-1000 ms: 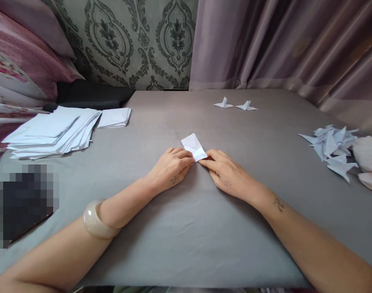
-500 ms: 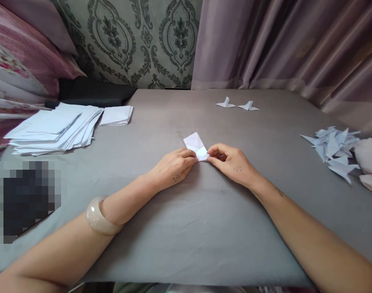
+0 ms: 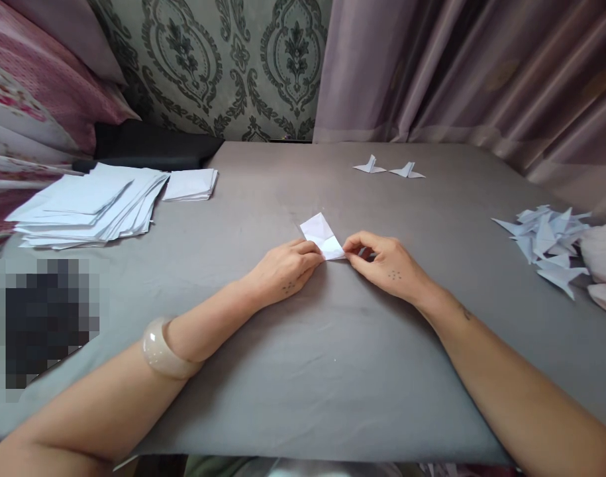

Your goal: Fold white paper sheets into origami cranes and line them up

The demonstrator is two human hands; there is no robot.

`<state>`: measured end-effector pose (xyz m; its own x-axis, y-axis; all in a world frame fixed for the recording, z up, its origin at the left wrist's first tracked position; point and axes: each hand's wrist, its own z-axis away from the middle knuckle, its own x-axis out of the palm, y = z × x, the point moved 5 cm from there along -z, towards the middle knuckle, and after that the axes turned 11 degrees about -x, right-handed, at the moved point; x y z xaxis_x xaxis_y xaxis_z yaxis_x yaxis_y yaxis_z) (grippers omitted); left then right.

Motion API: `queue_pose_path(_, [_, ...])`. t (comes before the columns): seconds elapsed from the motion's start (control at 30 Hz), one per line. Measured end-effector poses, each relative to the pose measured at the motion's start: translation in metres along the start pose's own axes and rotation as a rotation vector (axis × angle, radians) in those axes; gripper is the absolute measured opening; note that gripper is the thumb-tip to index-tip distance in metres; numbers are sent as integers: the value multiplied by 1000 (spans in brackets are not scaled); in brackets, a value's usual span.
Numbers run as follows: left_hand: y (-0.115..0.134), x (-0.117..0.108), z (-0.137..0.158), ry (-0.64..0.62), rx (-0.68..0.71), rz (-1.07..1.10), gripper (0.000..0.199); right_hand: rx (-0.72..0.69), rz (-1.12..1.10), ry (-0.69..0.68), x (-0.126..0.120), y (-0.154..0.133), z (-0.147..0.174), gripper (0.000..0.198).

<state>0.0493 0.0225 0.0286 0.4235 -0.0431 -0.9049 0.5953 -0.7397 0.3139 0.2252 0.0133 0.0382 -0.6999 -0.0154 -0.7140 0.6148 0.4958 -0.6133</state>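
Folded paper (image 3: 320, 231) between both hands' fingertips; right hand (image 3: 383, 260) pinches its corner; left hand (image 3: 289, 266), fingers bunched against it, pinch unclear.

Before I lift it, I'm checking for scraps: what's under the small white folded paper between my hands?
Grey cloth shows around the folded paper; whatever lies directly beneath is covered and cannot be seen.

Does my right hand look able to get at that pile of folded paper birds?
Probably yes: between your right hand and the pile of folded paper birds, only grey cloth shows. That hand appears to pinch the folded sheet by a corner, so it would likely need to let go first.
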Motion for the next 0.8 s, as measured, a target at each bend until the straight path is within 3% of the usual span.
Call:
queue_pose_path(0.27, [2,-2,0,-12,-8,-2,29,-79,43,-19,1,-1,1,21])
queue_pose_path(0.47, [3,-2,-1,-14,-10,-15,29,-159,64,-17,6,-5,-2,11])
queue_pose_path(0.8, [-1,0,0,-22,-11,20,29,-292,161,-12,1,-11,-2,26])
